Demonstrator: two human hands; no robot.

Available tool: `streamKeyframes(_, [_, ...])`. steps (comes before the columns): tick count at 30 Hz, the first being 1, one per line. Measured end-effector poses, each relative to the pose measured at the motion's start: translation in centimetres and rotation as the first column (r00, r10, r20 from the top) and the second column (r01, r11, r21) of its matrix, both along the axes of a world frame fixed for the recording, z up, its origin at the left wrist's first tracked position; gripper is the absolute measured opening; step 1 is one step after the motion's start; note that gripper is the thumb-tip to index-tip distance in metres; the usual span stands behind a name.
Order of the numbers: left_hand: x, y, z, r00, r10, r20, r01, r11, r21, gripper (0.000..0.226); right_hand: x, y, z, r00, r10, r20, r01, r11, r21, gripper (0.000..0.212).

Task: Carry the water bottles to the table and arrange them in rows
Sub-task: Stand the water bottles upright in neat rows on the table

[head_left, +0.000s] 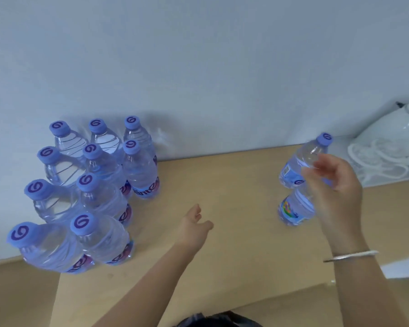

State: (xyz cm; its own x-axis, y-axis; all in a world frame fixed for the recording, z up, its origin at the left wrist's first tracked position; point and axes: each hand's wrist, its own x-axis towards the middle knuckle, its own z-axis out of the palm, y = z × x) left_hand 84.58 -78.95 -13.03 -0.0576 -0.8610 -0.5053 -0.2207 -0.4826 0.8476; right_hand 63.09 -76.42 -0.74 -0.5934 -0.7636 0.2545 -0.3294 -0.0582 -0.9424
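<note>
The lone water bottle stands at the table right side, apart from the bottle group at left; right hand fingers loosely curled beside it, grip indeterminate through blur; left hand relaxed, empty; judged full, heavy, smooth, thin-walled; grasp mid-body.

Ten bottles stand in rows at the table's left edge, reaching its back edge. Two more bottles stand near the right edge, my hands between the groups.
</note>
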Motion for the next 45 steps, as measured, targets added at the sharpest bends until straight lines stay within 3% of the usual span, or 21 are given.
streamKeyframes(3, [-1.6,0.4,0.3,0.995,-0.096,0.002,0.096,0.995,-0.007,0.066,-3.9,2.1,-1.5,0.959,-0.280,-0.050,0.280,0.960,-0.001,0.046])
streamKeyframes(6, [-2.7,1.0,0.8,0.988,-0.151,0.008,0.151,0.988,-0.015,0.063,-5.2,2.0,-4.5,0.982,-0.190,-0.009,0.186,0.953,0.239,0.070])
streamKeyframes(9, [-3.0,1.7,1.2,0.982,-0.191,-0.007,0.191,0.982,-0.003,0.061,-5.3,0.6,-6.8,0.997,0.018,0.076,-0.039,0.960,0.279,0.059])
streamKeyframes(14, [-2.0,2.2,1.5,0.980,-0.197,-0.012,0.197,0.980,0.029,0.060,-5.6,-0.3,-8.4,0.995,-0.098,0.019,0.090,0.962,0.258,0.053])
streamKeyframes(19, [-0.8,2.5,1.8,0.983,-0.175,-0.052,0.178,0.982,0.062,0.051,-4.5,-0.4,-7.0,0.998,-0.029,0.063,0.014,0.974,0.224,0.046])
streamKeyframes(22, [-0.2,2.5,2.1,0.982,-0.119,-0.145,0.130,0.989,0.069,0.042,-3.1,-0.9,-3.7,0.985,0.165,0.050,-0.169,0.979,0.115,0.031])
streamKeyframes(26, [-0.1,2.2,3.4,0.936,-0.021,-0.352,0.084,0.983,0.165,0.030,-0.8,-1.4,1.5,0.831,0.549,0.086,-0.551,0.835,-0.004,0.027])
streamKeyframes(29, [0.0,2.1,4.8,0.877,-0.036,-0.478,0.158,0.963,0.217,0.041,1.4,-1.7,4.0,0.654,0.735,0.181,-0.735,0.673,-0.079,0.046])
streamKeyframes(33, [1.6,2.4,6.4,0.689,0.018,-0.725,0.268,0.923,0.278,0.079,3.9,-2.5,5.3,0.454,0.859,0.238,-0.873,0.482,-0.072,0.062])
streamKeyframes(37, [3.3,3.0,7.1,0.538,0.129,-0.833,0.215,0.935,0.284,0.077,6.0,-3.4,6.0,0.314,0.907,0.282,-0.934,0.349,-0.080,0.072])
streamKeyframes(40, [4.1,3.3,6.8,0.490,0.196,-0.850,0.062,0.964,0.258,0.076,7.2,-3.7,6.2,0.316,0.903,0.290,-0.939,0.341,-0.041,0.068])
streamKeyframes(42, [4.7,3.4,6.8,0.466,0.202,-0.861,-0.025,0.976,0.216,0.089,8.0,-3.7,6.4,0.347,0.908,0.234,-0.934,0.356,0.004,0.048])
streamKeyframes(45, [5.8,3.8,6.8,0.504,0.132,-0.853,-0.070,0.991,0.112,0.102,9.3,-3.9,6.2,0.442,0.879,0.177,-0.895,0.444,0.028,0.026])
